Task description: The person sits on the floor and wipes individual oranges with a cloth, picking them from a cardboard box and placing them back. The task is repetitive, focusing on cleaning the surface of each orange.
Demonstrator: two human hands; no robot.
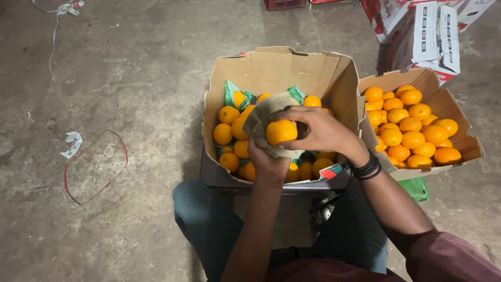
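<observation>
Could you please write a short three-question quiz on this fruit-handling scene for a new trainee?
1. True or false: the left hand holds a cloth under the orange.
2. Which carton sits directly in front of the person? A) the near box with green liner, B) the side box on their right.
3. What does the person wear on the wrist of the right hand?

Key:
1. True.
2. A.
3. Dark wristbands.
</observation>
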